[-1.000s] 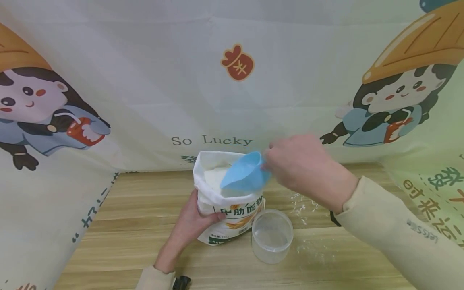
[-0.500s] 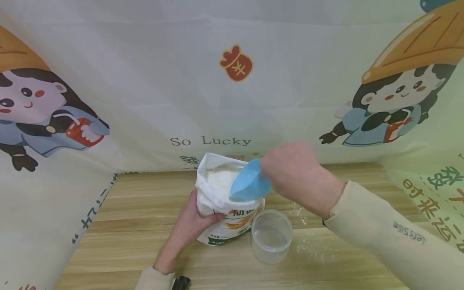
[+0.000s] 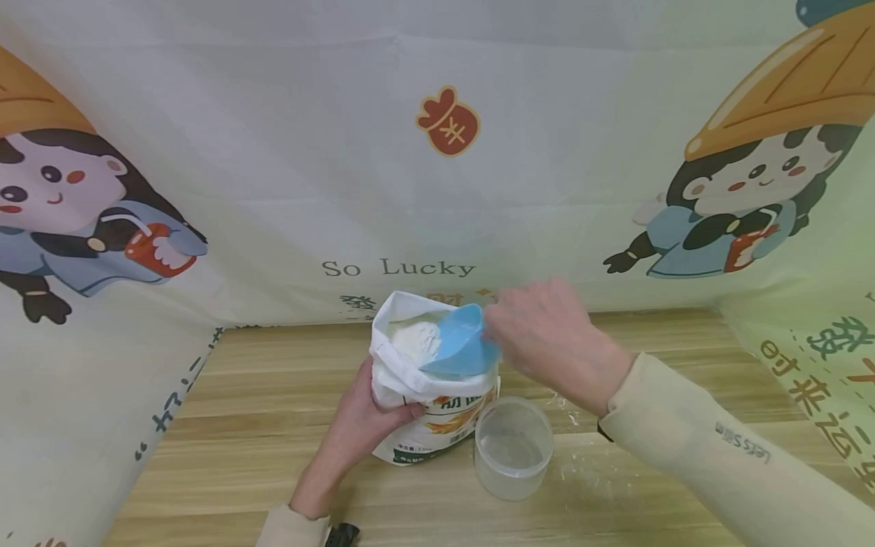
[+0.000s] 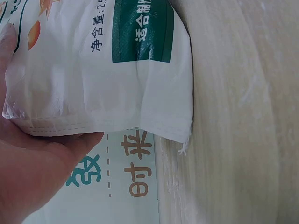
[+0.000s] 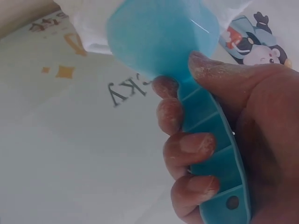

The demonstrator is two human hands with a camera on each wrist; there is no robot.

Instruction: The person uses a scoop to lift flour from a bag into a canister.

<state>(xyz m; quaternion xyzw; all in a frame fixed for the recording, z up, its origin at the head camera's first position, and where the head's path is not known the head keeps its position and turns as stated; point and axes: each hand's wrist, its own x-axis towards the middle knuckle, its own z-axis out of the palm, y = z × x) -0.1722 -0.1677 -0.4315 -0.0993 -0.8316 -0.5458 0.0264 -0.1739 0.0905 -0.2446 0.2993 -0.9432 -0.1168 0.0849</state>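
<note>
Curled round the cross-ribbed handle of a glossy light-blue plastic scoop (image 3: 458, 351), the right hand (image 3: 550, 338) sets its thumb at the neck. A round hole pierces the handle's end; the smooth bowl tilts inside the open mouth of a white bag (image 3: 424, 433) printed green and orange, holding loose white powder (image 3: 415, 339). The left hand (image 3: 362, 420) grips the bag's side. A clear round plastic tub (image 3: 509, 479) stands just beside it.

On the table (image 3: 225, 441) stands a sack (image 3: 440, 431), scoop (image 3: 465, 346) inside it, tub (image 3: 513, 460) at its front right.
</note>
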